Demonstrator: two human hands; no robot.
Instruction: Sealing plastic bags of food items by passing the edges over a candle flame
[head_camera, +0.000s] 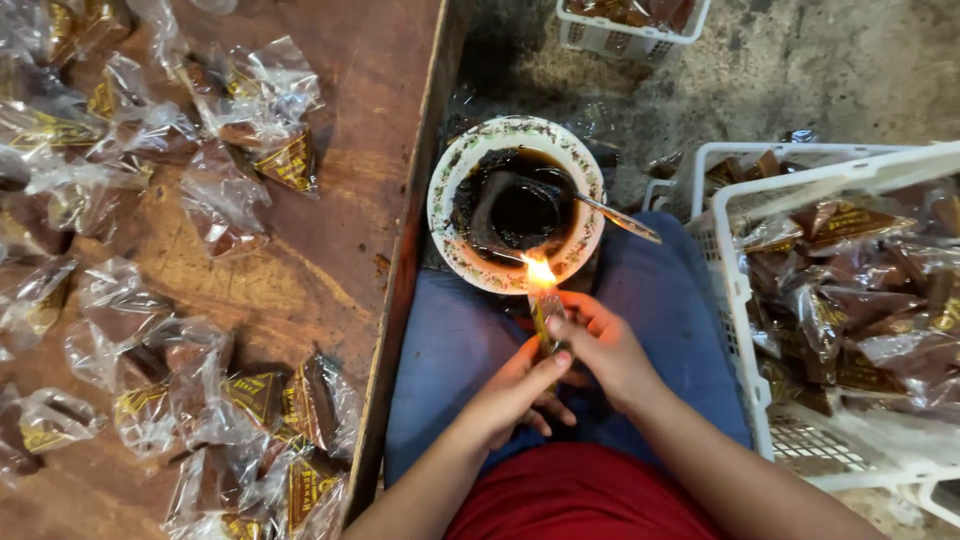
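Left hand (515, 392) and right hand (600, 345) both pinch 1 small packet (546, 315) at a flame (540, 270) beside the patterned bowl (452, 175).

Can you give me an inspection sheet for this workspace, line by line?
Surface: brown wooden board at left, worn.
Job's things: small packet held at a flame on the rim of a patterned bowl of dark wax, spoon in it.
Clutter: clear-wrapped packets scattered on the board.
Grips: left hand and right hand both pinch the packet.
Cables: nothing seen.
Surroundings: white basket of packets at right; concrete floor.
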